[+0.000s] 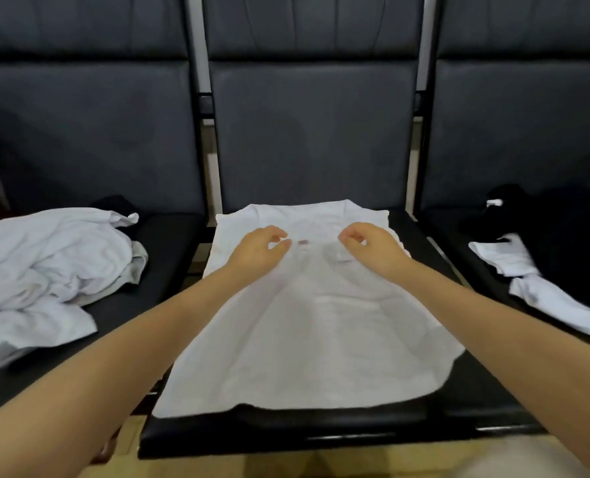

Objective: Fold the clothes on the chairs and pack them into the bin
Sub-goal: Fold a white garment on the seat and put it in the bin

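A white shirt [307, 315] lies flat along the middle chair seat [435, 419], ready to fold — left hand [261, 248] and right hand [369, 248] hover near its back-edge collar, fingers loosely curled, gripping nothing.

- Single head view, worn on the person, looking forward and down.
- Close over the middle chair [307, 139]; both forearms enter from the near edge.
- Neighbouring chairs cut off left and right; chair backs fill the far side.
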Tool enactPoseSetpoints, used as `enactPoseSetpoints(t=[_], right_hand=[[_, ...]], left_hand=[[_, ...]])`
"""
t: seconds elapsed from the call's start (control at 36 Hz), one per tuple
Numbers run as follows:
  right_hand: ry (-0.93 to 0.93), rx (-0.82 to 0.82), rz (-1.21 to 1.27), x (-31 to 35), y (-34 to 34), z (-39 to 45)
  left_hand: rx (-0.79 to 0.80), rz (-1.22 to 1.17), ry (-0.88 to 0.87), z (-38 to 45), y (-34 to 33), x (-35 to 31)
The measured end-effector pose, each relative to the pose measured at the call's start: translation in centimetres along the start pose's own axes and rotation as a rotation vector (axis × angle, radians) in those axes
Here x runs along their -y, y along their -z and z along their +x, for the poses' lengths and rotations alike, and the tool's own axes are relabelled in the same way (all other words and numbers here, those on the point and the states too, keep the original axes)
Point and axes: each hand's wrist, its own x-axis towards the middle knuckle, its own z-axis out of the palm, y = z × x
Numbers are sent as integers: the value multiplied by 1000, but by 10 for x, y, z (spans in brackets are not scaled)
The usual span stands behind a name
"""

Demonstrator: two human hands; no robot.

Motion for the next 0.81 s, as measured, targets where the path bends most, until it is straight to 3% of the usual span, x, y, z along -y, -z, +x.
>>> enactPoseSetpoints(t=[0.17,0.39,0.5,0.64,0.81], right_hand=[[24,333,-21,23,7,-65],[99,721,-275,24,1,-132],[160,758,-390,27,-1,-141],[193,689,-365,22,-8,-136],[231,580,-368,22,-12,-126]], left_hand=[[178,79,-108,-74,2,-27],[594,315,-259,-148,6,-28],[568,515,-430,-157,-1,-21],[425,349,-533,-157,-4,-5],[297,165,-222,-148,-14,-4]])
